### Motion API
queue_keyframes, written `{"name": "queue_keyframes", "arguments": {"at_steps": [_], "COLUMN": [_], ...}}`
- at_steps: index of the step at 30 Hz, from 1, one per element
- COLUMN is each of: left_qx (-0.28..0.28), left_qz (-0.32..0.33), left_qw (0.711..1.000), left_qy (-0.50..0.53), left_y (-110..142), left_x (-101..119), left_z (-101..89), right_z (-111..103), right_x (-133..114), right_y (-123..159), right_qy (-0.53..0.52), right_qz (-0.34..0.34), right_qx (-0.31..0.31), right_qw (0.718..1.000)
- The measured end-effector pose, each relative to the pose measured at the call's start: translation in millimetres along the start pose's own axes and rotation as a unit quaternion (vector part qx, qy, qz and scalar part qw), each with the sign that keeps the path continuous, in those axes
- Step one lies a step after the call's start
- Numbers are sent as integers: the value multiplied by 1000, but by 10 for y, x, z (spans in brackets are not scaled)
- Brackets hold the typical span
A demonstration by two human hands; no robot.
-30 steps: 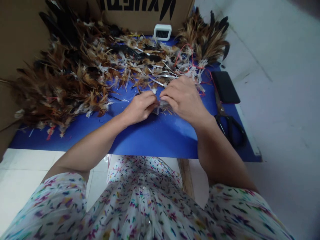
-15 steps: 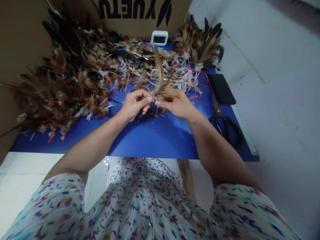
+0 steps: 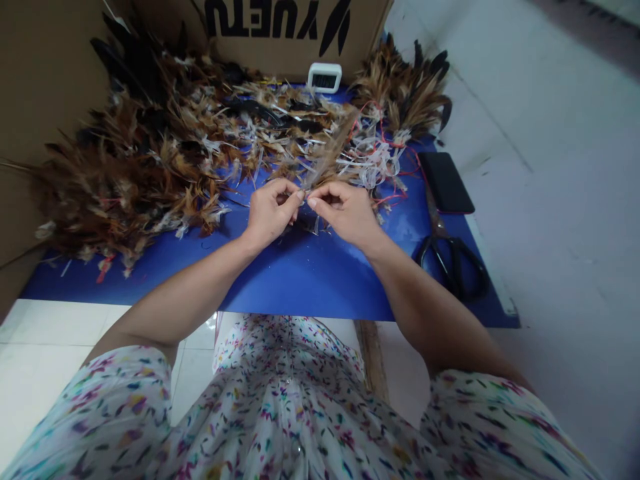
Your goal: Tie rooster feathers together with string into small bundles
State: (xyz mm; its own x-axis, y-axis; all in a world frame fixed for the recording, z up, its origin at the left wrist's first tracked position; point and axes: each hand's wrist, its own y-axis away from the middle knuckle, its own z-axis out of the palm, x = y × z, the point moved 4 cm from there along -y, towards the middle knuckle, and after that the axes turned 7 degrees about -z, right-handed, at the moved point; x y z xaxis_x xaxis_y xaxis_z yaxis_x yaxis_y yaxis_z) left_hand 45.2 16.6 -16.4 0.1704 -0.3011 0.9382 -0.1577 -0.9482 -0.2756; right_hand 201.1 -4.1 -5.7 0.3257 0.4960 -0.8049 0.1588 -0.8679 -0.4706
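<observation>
Over the blue tabletop, my left hand [image 3: 274,208] is closed in a pinch at the base of a grey-brown feather [image 3: 327,157]. Its blurred tip points up and to the right. My right hand [image 3: 346,212] pinches at the same spot, thumb and forefinger nearly touching the left fingertips. A tuft of brown barbs shows just behind the right fingers, so this hand also seems to grip feather. Exactly where the quill runs between the fingertips is hidden. Small feather scraps [image 3: 316,227] lie under the hands.
A large heap of brown feathers [image 3: 135,167] covers the left side. Loose feathers and pale strips [image 3: 375,160] lie behind my hands. A feather bundle [image 3: 405,87], red string [image 3: 390,199], a phone [image 3: 447,181] and scissors [image 3: 453,263] are at right. A white timer [image 3: 325,77] stands before a cardboard box [image 3: 280,47].
One second ago both hands were low, the right one palm-down over a pale tuft. Then a feather rose between them; now it leans further right and the right fingers have closed in beside the left.
</observation>
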Motion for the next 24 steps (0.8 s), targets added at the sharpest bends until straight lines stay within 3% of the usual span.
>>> {"name": "queue_keyframes", "arguments": {"at_steps": [7,15,19,24], "left_qx": [60,72,50,19], "left_qz": [113,249,264,236], "left_qw": [973,924,924,942], "left_qy": [-191,-280,-273,-237], "left_y": [39,101,113,103], "left_x": [119,164,152,121], "left_z": [-43,3,31,62], "right_z": [29,87,102,105], "right_x": [15,-5,-17,-35], "right_y": [27,29,37,49], "right_qy": [16,-48,-80,-78], "right_qz": [-30,28,54,70], "right_qx": [29,62,90,129], "right_qw": [999,997,991,986]}}
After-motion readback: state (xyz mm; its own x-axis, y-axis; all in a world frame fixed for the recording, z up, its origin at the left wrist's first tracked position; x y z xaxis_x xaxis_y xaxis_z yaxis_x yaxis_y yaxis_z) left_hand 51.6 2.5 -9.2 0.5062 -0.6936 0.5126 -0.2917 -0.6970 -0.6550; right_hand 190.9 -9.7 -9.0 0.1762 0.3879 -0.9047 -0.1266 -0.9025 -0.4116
